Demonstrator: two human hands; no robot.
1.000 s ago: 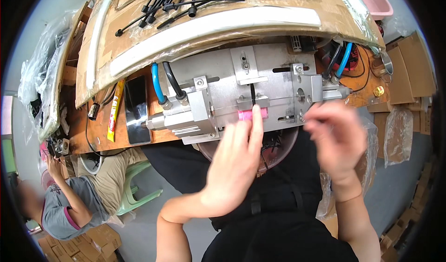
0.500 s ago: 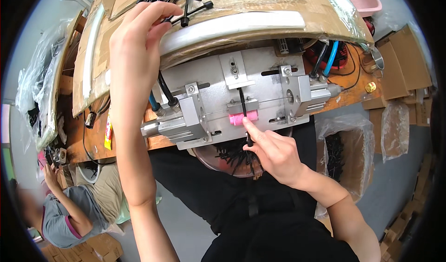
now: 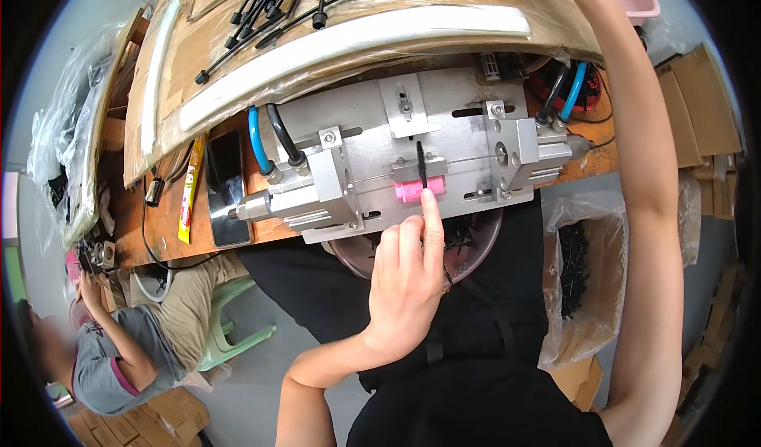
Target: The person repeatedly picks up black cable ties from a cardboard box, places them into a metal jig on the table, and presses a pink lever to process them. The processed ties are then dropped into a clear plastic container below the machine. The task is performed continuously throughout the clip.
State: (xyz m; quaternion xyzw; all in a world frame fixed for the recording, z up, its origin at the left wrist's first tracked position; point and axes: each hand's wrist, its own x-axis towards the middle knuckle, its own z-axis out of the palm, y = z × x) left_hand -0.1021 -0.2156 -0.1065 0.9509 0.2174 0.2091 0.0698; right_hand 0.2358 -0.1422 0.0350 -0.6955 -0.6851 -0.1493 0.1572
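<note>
Overhead, cluttered cardboard-topped workbench (image 3: 357, 31).

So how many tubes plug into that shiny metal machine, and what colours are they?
Blue tubes: 2, one at the left end and one at the right end
Black tubes: 2, one at the left end and one at the right end
Total: 4 tubes on the metal machine
</note>
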